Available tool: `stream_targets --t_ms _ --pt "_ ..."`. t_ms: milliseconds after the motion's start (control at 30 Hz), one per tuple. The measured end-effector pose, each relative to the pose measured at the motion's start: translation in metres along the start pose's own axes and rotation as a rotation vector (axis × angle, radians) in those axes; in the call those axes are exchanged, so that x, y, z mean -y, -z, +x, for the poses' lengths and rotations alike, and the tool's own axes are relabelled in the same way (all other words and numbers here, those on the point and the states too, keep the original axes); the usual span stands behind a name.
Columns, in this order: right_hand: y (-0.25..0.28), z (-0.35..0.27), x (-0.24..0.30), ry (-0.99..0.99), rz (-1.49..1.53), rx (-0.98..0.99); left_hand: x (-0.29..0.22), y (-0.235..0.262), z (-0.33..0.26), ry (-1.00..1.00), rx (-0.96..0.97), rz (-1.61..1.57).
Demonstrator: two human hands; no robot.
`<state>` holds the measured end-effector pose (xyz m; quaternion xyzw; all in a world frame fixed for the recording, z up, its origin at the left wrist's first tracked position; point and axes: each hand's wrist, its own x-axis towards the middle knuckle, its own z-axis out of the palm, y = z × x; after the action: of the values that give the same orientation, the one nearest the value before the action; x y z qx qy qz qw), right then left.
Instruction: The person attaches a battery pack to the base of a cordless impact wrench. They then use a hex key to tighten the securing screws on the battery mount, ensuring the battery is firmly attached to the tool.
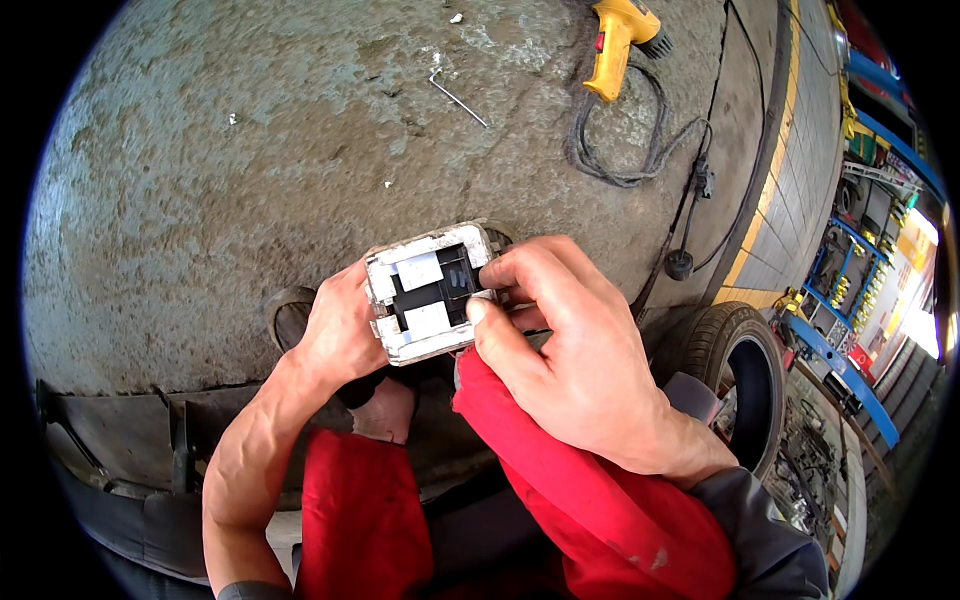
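The right hand [572, 352], nearest the lens, sets thumb and forefinger at the three o'clock edge of a grimy white box [420, 296]; whether they pinch it cannot be told. At nine o'clock, the left hand [338, 318] grips the box, mid-frame. A yellow power tool [614, 50] lies at one o'clock, a tyre [712, 335] past three.

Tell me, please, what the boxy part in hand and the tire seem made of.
Boxy part: probably hard plastic, white and black, its rim fairly matte and grimy; the moulded-looking edges suggest it. Tire: most likely rubber, dull black, judging by its tread.
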<state>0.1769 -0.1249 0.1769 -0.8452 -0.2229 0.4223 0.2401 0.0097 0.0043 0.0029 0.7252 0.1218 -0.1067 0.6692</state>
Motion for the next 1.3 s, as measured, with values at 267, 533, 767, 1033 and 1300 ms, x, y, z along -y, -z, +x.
stream_targets --t_ms 267,533,767,1033,1300 --pt "-0.006 -0.004 -0.027 -0.025 0.246 0.042 -0.005 -0.004 -0.001 0.190 -0.003 -0.369" --pt "-0.033 0.036 -0.107 0.115 0.200 0.143 0.001 0.008 0.017 0.309 -0.132 -0.051" --pt "-0.050 0.039 -0.120 0.162 0.229 0.158 0.001 0.021 0.015 0.390 -0.151 -0.464" --pt "-0.037 0.024 -0.093 0.147 0.517 0.064 -0.038 0.030 0.016 0.170 -0.217 -0.696" --pt "-0.026 0.011 -0.087 0.325 0.459 -0.017 -0.066 0.016 0.012 0.057 -0.192 -0.552"
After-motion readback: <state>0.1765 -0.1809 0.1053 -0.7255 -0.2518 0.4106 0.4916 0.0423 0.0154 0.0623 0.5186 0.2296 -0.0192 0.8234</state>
